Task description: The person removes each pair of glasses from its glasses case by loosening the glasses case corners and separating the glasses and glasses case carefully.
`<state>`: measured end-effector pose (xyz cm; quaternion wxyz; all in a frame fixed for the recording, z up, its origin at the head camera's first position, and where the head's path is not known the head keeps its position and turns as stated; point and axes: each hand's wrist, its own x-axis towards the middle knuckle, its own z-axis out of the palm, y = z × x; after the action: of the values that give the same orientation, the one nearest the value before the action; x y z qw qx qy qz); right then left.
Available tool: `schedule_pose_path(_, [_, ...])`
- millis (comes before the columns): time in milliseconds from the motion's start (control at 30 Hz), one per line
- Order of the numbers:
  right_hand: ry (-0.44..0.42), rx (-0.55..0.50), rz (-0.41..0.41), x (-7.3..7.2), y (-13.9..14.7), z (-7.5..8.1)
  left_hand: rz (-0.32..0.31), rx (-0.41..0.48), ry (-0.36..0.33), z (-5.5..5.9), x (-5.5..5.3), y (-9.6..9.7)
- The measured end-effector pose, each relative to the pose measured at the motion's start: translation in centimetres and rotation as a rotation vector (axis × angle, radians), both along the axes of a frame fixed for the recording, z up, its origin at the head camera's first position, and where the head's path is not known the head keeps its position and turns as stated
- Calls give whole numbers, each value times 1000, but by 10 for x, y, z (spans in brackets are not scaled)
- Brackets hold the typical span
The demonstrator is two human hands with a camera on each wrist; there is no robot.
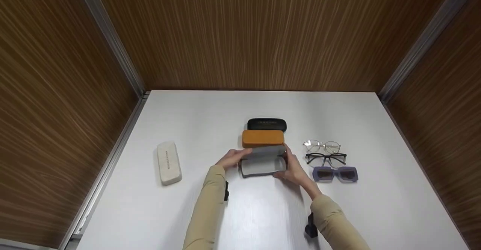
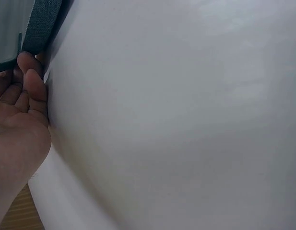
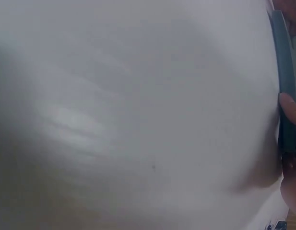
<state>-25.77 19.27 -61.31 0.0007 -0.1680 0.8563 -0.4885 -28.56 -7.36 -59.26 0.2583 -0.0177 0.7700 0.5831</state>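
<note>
A grey glasses case (image 1: 263,166) lies with its lid raised near the middle of the white table, its pale inside bare. At its left end my left hand (image 1: 233,158) grips it, thumb by the lid's edge. My right hand (image 1: 294,170) holds the other end, with the thumb at the front rim and fingers reaching up by the lid. In the left wrist view, curled fingers of the left hand (image 2: 28,105) meet a corner of the case (image 2: 42,28). The right wrist view catches only the case's edge (image 3: 284,62) and the right thumb (image 3: 290,108).
Right behind stand an orange glasses case (image 1: 263,138) and a black one (image 1: 266,124). A white case (image 1: 168,162) lies at the left. On the right are thin-framed glasses (image 1: 322,146), black-framed glasses (image 1: 325,159) and purple sunglasses (image 1: 335,174). Wood-patterned panels (image 1: 240,35) enclose the table.
</note>
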Motion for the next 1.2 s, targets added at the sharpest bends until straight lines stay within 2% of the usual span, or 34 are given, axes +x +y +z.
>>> schedule_pose_path(100, [-37,-9,-37,2,-1,-3,4,7,8,-2,-2,0])
schedule_pose_path(300, [-37,-7,-78,3,-3,-8,17,-10,43,-4,-4,0])
schedule_pose_path(667, [10,-35,-65,3,-3,-11,54,12,79,-5,-2,6])
schedule_pose_path(833, [25,-33,-75,3,-4,-12,68,43,131,-5,-2,7])
schedule_pose_path(1033, [-14,-77,-84,3,-4,-14,25,55,226,-8,-1,7])
schedule_pose_path(1200, [-15,-87,-77,2,-3,-14,-4,41,253,-9,1,5])
